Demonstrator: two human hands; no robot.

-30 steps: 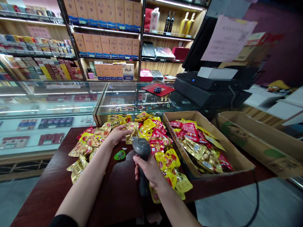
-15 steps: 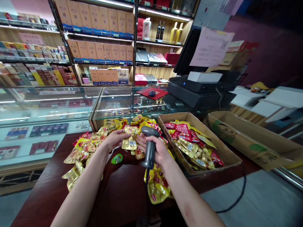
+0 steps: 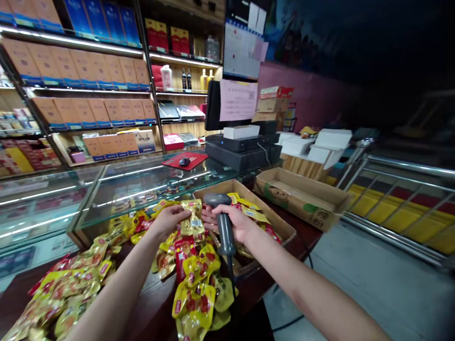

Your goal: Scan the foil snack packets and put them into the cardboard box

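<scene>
We record from left to right. Yellow and gold foil snack packets (image 3: 64,294) lie heaped on a dark wooden counter (image 3: 284,242), in front of a glass display case (image 3: 137,197). The left arm reaches forward over this heap. The left hand (image 3: 168,220) is raised, thumb and fingers pinching the lower part of a gold foil packet (image 3: 192,220), which stands upright above the counter with its barcode label facing us. Just right of the packet is the head of a grey handheld barcode scanner (image 3: 216,200). The right arm extends in from the lower right. The right hand (image 3: 235,223) is closed around the scanner's handle, and the head tilts up and to the left. Its lower fingers (image 3: 210,218) lie just beside the packet; we cannot tell whether they touch it. Below both hands lies a second heap of yellow and red packets (image 3: 195,284). Further right, a cardboard box (image 3: 281,232) holds more packets, and a shallow carton (image 3: 301,200) stands beyond it.
</scene>
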